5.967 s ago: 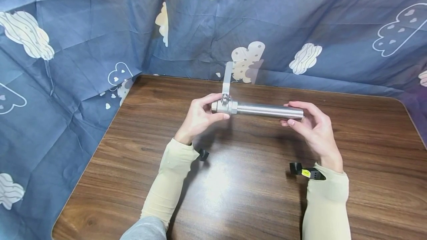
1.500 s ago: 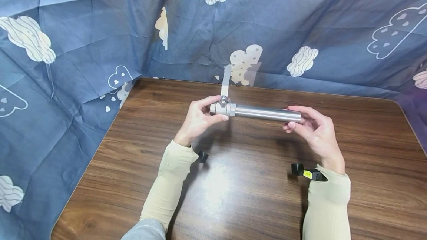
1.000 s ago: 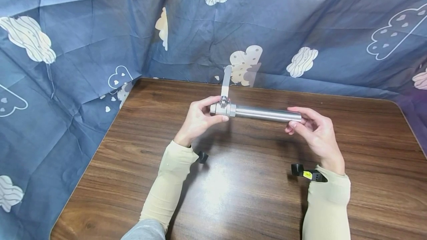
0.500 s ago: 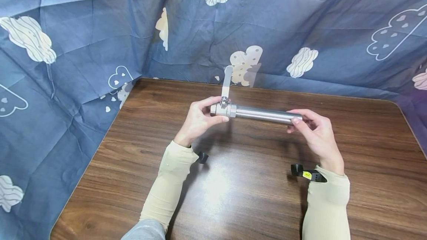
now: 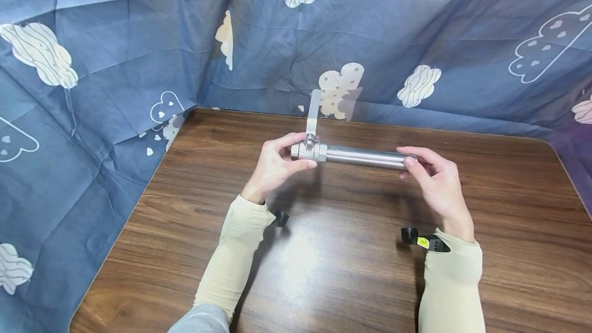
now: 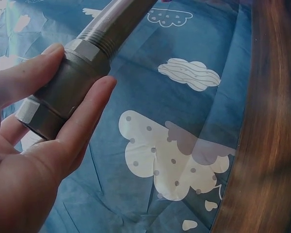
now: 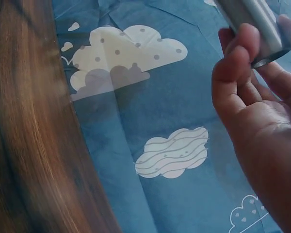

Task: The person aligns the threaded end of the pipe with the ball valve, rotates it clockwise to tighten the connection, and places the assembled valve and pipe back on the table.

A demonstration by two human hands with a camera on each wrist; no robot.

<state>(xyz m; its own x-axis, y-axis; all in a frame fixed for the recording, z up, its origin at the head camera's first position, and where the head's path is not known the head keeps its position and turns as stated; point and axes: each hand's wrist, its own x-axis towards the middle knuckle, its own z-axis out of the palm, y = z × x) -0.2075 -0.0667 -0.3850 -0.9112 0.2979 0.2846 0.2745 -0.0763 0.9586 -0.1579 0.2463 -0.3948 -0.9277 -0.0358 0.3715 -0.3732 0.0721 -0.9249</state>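
Observation:
A steel ball valve [image 5: 309, 152] with a flat lever handle [image 5: 313, 109] pointing away is joined to a shiny metal pipe [image 5: 365, 157]. My left hand [image 5: 273, 164] grips the valve body, thumb on the near side and fingers behind. In the left wrist view, some thread of the pipe [image 6: 128, 22] shows beside the valve's hex end. My right hand [image 5: 435, 176] pinches the free end of the pipe between thumb and fingers. The right wrist view shows that end's open rim [image 7: 271, 59]. Both parts are held level above the table.
A brown wood-grain table [image 5: 351, 281] lies under the hands. A blue curtain with cloud prints [image 5: 259, 40] hangs along its back and left side. Black cameras sit at the left wrist [image 5: 281, 218] and right wrist [image 5: 410, 236].
The right hand's thumb and fingers have shifted round the pipe's end, the thumb now higher on it. The left hand keeps its grip on the valve; the assembly stays nearly in place.

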